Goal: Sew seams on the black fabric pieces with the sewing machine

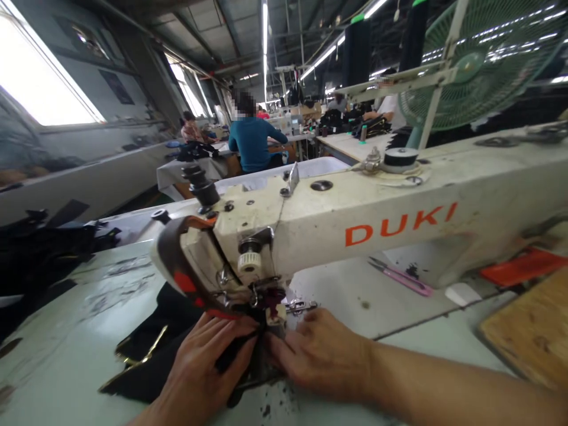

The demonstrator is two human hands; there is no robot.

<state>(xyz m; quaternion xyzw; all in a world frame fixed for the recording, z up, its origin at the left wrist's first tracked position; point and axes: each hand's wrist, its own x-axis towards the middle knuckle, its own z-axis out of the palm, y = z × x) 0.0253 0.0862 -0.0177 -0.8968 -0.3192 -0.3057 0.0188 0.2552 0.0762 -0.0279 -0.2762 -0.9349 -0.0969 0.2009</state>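
Observation:
A white sewing machine (310, 219) with orange lettering spans the view, its needle area low at the centre. Black fabric (146, 378) lies under and left of the machine head, with a gold metal zipper (153, 349) along part of it. My left hand (208, 358) is closed on this cloth just left of the presser foot, thumb and fingers pinching its edge. On the other side, my right hand (322, 349) has curled fingers gripping the cloth beside the needle area. The machine head and my fingers hide the needle tip and the stitched spot.
Pink-handled snips (403, 278) lie under the machine arm. A wooden board (532, 331) and an orange object (523, 266) sit at right. Dark cloth is piled (44, 254) at left. Behind are a green fan (470, 65) and a person in a blue top (252, 142).

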